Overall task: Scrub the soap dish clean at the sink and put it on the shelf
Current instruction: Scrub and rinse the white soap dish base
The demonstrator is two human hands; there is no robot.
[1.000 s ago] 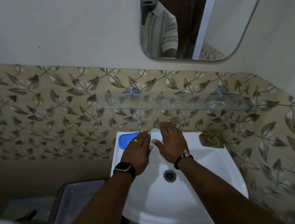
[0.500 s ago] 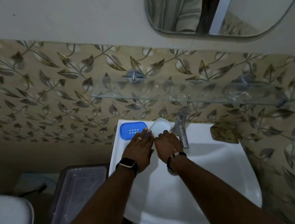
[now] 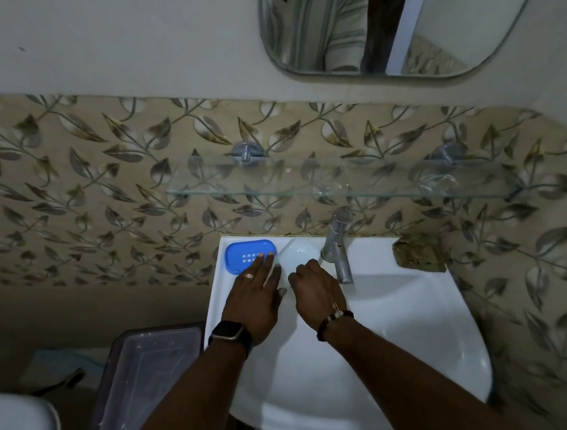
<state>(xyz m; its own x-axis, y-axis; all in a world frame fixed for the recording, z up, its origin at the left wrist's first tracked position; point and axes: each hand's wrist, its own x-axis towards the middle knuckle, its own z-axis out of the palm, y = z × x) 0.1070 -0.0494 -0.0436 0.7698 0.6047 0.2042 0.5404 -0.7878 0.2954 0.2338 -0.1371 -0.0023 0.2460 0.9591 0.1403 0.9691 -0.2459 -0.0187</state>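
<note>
Both hands are down at the back ledge of the sink [image 3: 406, 341], left of the tap [image 3: 338, 244]. Left hand [image 3: 256, 297] is flat and spread, fingertips overlapping the near edge of the blue dish [image 3: 241, 254], not gripping it as far as I can see. Right hand [image 3: 316, 289] is loosely curled just left of the tap, right by a pale white thing [image 3: 295, 253] next to the dish; could be its other half or the soap, can't tell, and can't tell if it's holding anything.

Progress-wise I'd say we're at the very start. Dish sits in the back left corner, no water visibly running, no scrubbing yet, and the glass shelf [image 3: 307, 187] above the tap looks bare.

Room: the dish is tucked against the wall and the sink's left edge, so lifting it toward me is the easy way out. Shelf overhangs the tap, so I'd come up in front of its edge. Basin in front of the tap is wide open.
</note>
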